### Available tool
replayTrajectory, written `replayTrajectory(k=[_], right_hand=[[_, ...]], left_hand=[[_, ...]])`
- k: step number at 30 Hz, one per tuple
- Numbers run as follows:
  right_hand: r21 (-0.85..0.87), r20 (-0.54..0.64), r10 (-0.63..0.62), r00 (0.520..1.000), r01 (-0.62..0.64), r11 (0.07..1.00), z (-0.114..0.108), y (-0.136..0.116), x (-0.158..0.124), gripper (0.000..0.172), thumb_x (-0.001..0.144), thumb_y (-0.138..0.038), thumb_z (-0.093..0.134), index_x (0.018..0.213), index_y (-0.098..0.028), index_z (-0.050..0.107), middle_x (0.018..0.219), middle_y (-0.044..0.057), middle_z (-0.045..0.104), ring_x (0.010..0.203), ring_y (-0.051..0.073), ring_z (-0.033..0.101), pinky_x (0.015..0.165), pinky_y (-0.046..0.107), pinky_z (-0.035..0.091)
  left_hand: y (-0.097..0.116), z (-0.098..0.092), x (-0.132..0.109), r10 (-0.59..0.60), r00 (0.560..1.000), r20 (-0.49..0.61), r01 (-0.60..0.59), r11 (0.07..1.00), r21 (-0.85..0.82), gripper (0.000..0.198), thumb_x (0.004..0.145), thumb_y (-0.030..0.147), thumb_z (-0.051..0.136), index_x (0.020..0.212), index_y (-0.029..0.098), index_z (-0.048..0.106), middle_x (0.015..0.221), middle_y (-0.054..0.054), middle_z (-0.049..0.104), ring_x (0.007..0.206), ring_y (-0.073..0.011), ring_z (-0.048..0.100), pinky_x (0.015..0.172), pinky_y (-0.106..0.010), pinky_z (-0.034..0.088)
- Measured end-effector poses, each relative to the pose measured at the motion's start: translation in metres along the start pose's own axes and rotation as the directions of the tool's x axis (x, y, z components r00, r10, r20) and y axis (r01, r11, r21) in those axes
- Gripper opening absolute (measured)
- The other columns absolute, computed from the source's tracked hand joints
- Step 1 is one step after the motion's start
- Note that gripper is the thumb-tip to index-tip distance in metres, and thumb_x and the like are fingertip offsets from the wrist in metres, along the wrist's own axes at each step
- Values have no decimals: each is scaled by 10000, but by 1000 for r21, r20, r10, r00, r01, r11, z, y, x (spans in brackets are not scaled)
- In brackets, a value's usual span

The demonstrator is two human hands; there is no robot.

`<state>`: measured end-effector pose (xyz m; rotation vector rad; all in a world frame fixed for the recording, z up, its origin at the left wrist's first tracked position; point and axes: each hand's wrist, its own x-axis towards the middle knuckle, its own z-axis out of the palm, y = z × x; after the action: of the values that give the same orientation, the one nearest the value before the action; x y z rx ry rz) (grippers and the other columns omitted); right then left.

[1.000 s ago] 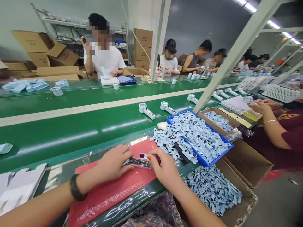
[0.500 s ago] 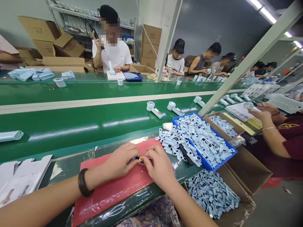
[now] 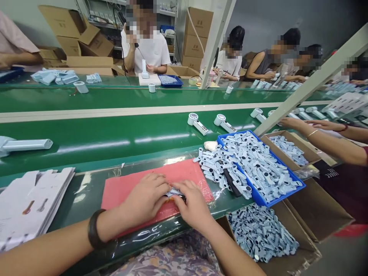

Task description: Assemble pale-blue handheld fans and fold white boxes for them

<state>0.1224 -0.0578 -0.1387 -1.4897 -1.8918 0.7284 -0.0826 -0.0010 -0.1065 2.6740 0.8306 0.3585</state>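
Note:
My left hand (image 3: 146, 197) and my right hand (image 3: 193, 205) are curled together over a small, slim device part (image 3: 174, 192) on a red mat (image 3: 126, 186). Fingers of both hands pinch it, and most of it is hidden under them. A dark bangle (image 3: 92, 230) sits on my left wrist. Right of the mat lies a heap of pale blue plastic pieces (image 3: 214, 168) with a black pen-like tool (image 3: 231, 183) among them.
A blue tray (image 3: 260, 200) full of blue pieces stands right of the heap, with cardboard boxes (image 3: 299, 251) of more below and behind. Finished white devices (image 3: 197, 124) ride the green conveyor (image 3: 100, 140). Printed sheets (image 3: 31, 199) lie at left. A co-worker's arms (image 3: 324, 140) reach in at right.
My hands have closed tighter over the part, hiding it almost fully. The view has tilted down and shifted. A long white device has come along the belt at left.

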Motion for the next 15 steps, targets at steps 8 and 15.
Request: replayTrajectory(k=[8,15], right_hand=[[-24,52,-112,992,113,993,-1,4,-3,406,978,-206,562,1382,-230,566,1252,91,635,1120,267,549,982,450,456],[-2,-18,-59,998,59,998,5,-5,0,371,951,-205,600,1320,-240,618,1202,70,668,1108,259,584,981,436,474]], left_hand=[[4,0,0,-9,1000,-22,10,998,58,224,973,123,502,1158,161,624,1175,-110,693,1185,-305,580,1038,-531,473],[3,-10,6,10,998,57,-13,999,52,183,961,147,539,1108,213,626,1079,-70,692,1057,-267,614,930,-455,513]])
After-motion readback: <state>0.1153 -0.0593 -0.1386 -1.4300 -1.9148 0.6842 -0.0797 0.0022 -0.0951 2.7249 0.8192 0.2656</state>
